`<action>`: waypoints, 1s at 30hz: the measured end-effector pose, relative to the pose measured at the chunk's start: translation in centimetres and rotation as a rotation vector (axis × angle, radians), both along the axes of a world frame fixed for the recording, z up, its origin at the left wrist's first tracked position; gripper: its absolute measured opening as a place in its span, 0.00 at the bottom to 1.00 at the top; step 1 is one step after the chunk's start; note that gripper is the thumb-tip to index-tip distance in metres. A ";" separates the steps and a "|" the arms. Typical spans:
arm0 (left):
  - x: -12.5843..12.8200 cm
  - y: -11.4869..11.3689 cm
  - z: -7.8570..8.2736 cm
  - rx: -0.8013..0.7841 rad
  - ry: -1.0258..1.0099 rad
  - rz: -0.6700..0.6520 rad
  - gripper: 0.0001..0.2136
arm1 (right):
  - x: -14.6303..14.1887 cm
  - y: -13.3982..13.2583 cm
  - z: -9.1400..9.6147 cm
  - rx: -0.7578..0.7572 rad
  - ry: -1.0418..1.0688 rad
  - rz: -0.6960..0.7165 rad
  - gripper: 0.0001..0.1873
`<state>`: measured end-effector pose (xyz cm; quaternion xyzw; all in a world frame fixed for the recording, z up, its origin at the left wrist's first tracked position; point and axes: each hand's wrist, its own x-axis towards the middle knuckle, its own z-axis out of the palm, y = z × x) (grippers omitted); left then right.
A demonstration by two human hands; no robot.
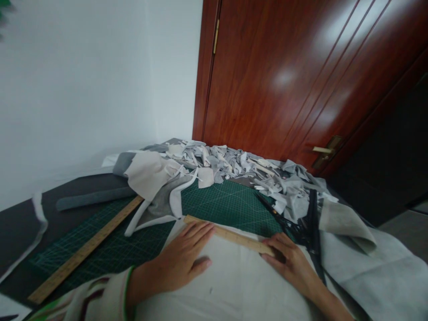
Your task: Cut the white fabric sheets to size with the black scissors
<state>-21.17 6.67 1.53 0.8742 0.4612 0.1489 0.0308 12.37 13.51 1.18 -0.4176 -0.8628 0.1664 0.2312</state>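
A short wooden ruler (239, 237) lies across the upper edge of a pale fabric sheet (234, 281). My left hand (183, 249) rests flat there, fingertips on the ruler's left part and thumb spread out on the cloth. At the ruler's other end my right hand (287, 258) is closed around it, thumb on the near side and fingers on the far side. Just beyond the right hand lies a pair of black scissors (284, 220), partly covered by other dark items. A green cutting mat (220, 203) shows beneath and beyond the fabric.
A longer wooden ruler (87, 249) slants across the mat at left. Fabric scraps (234, 162) pile up along the back, before a brown wooden door (267, 80). Folded pale cloth (377, 254) lies at right. A rolled dark grey strip (95, 198) sits near the white wall (83, 89).
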 end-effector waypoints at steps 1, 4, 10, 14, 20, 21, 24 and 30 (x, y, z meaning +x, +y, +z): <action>0.0 0.0 -0.1 0.000 0.008 0.015 0.30 | -0.1 0.2 0.1 -0.007 -0.003 0.016 0.15; 0.1 0.0 -0.4 0.024 0.020 0.046 0.31 | -0.4 0.7 0.4 -0.033 -0.017 0.069 0.15; 0.0 -0.3 -0.9 0.134 0.007 0.083 0.29 | -1.1 1.8 0.2 -0.044 0.018 0.124 0.15; 0.1 -0.4 -0.9 0.144 -0.024 0.092 0.28 | -1.3 1.8 0.0 -0.065 0.033 0.098 0.14; 0.2 -0.4 -0.9 0.123 -0.043 0.120 0.27 | -1.1 1.6 -0.6 -0.050 0.080 0.025 0.11; 0.2 -0.4 -1.0 0.126 -0.058 0.126 0.27 | -1.1 1.6 -0.8 -0.037 0.089 0.011 0.11; 0.2 -0.5 -1.0 0.117 -0.078 0.133 0.28 | -1.1 1.4 -1.1 -0.018 0.092 -0.029 0.12; 0.1 -0.5 -1.3 0.162 -0.039 0.117 0.27 | -1.4 0.8 -0.6 -0.005 0.032 -0.048 0.14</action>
